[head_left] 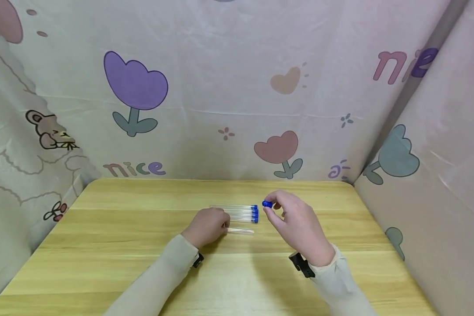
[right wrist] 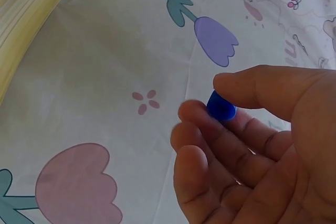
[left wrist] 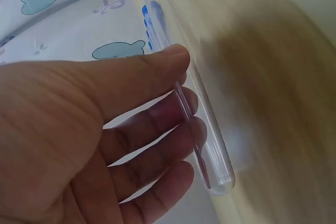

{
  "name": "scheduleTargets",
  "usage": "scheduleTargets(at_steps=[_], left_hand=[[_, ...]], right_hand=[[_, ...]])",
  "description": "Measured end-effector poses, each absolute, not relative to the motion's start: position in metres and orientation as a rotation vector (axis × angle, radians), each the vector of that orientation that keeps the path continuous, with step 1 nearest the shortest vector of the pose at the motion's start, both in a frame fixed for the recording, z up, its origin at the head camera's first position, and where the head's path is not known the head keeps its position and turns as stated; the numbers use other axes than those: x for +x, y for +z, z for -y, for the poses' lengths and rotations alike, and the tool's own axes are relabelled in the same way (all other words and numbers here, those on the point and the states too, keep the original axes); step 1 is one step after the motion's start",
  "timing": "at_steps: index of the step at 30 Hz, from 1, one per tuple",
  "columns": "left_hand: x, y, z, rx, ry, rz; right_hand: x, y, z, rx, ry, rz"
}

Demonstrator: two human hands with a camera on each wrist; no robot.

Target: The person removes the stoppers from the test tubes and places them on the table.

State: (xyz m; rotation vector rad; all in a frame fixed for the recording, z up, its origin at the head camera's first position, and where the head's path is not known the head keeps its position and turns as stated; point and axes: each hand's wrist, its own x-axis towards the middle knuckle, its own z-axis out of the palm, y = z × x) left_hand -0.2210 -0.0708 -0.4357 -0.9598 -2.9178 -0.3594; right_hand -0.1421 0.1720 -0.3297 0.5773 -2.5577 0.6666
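My left hand (head_left: 208, 226) pinches a clear test tube (head_left: 241, 231) between thumb and fingers, low over the table. The tube lies roughly sideways, its right end bare of any stopper in the head view. In the left wrist view, the rounded bottom of the test tube (left wrist: 223, 182) sticks out past my fingers. Between its thumb and fingertips, my right hand (head_left: 300, 224) holds a small blue stopper (head_left: 267, 204), also seen as a blue stopper (right wrist: 221, 107) in the right wrist view. It is just right of several stoppered test tubes (head_left: 242, 214) lying side by side.
The wooden table (head_left: 122, 228) carries the row of tubes, their blue stoppers (head_left: 255, 214) pointing right. A printed cloth (head_left: 205, 79) hangs behind the table and along both sides. Each wrist wears a black strap mount (head_left: 301, 264).
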Motion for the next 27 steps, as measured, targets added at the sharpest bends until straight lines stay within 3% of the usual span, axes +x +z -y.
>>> scheduleTargets(at_steps=[13, 27], left_hand=[[-0.219, -0.431, 0.072, -0.900, -0.395, 2.904], [-0.189, -0.357, 0.133, -0.746, -0.773, 2.907]], right_hand=[[-0.143, -0.332, -0.172, 0.608, 0.682, 2.521], [-0.145, -0.336, -0.169, 0.617, 0.691, 2.533]])
